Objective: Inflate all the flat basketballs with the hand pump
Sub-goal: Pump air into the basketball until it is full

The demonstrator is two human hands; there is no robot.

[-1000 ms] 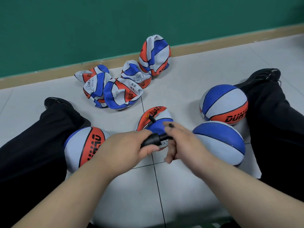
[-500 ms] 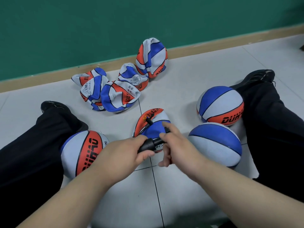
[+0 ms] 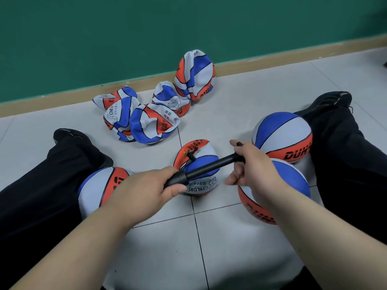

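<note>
Head view: left hand and right hand grip hand pump.

The one camera sat on the person's head and looked forward and down, wide-angled, at the floor between outstretched legs. Nearest the lens, mid-frame, were the left hand and right hand gripping the pump, forearms entering from the bottom edge. The wall crossed the top, farthest off, slanting up to the right.
</note>
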